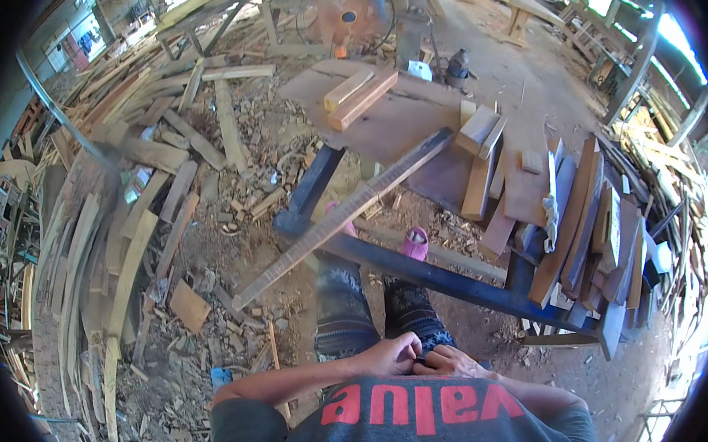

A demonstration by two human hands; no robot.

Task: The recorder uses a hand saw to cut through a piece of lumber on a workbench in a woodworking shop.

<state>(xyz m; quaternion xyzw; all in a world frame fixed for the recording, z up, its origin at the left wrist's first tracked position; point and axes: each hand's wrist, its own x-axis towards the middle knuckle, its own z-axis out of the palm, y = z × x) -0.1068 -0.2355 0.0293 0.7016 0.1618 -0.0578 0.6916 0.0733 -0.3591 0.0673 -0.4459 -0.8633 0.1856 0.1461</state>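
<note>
My left hand (397, 355) and my right hand (448, 362) are close together at my waist, over the top of my patterned trousers (340, 330). Both have curled fingers around something dark and small that I cannot make out. Beyond them a long narrow wooden batten (342, 218) lies slanting across a dark frame (429, 273). My feet, in pink footwear (416, 242), show beneath it.
Boards (570, 226) are stacked on the frame's right. A brown panel (435, 97) bears two short beams (364, 100). Long timber offcuts (124, 265) and chips cover the ground to the left. A white container (419, 71) stands farther back.
</note>
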